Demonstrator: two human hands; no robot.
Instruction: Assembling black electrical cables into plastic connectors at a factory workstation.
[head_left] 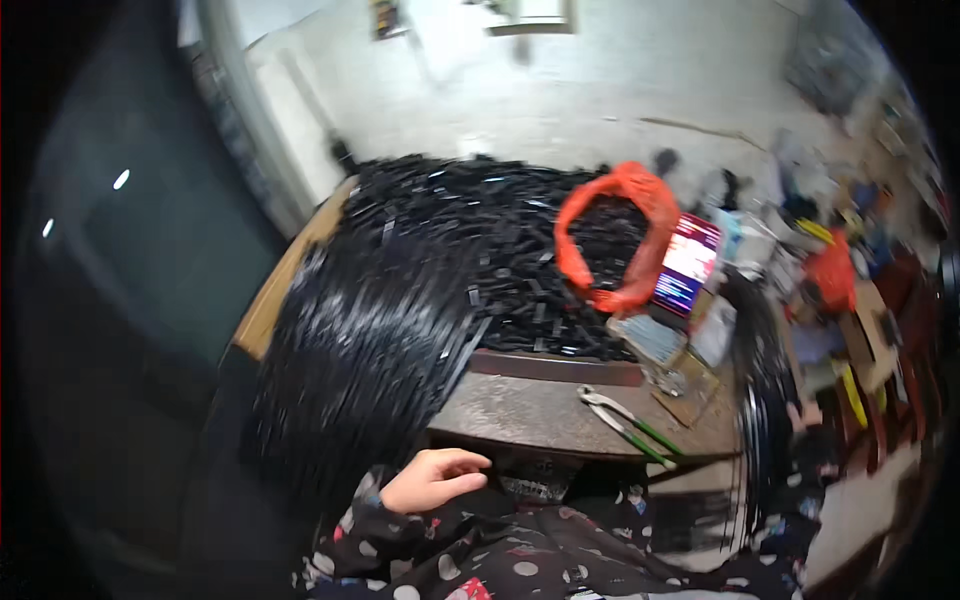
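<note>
Left hand point(432, 480) loosely curled, empty, at worn workbench point(540, 408), black strips point(380, 330), pale concrete floor point(600, 90) beyond

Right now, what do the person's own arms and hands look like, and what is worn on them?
The left hand is bare, with no glove or ring visible. Its sleeve is dark fabric dotted with pale spots and some red patches, reaching to the wrist. The right hand shows only partly and blurred at the right; it looks ungloved.

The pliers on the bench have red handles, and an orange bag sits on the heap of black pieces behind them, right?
Not quite: the head view shows the pliers with green handles, not red. The rest holds: they lie on the bench, and the orange bag sits on the heap of black pieces behind them.
</note>
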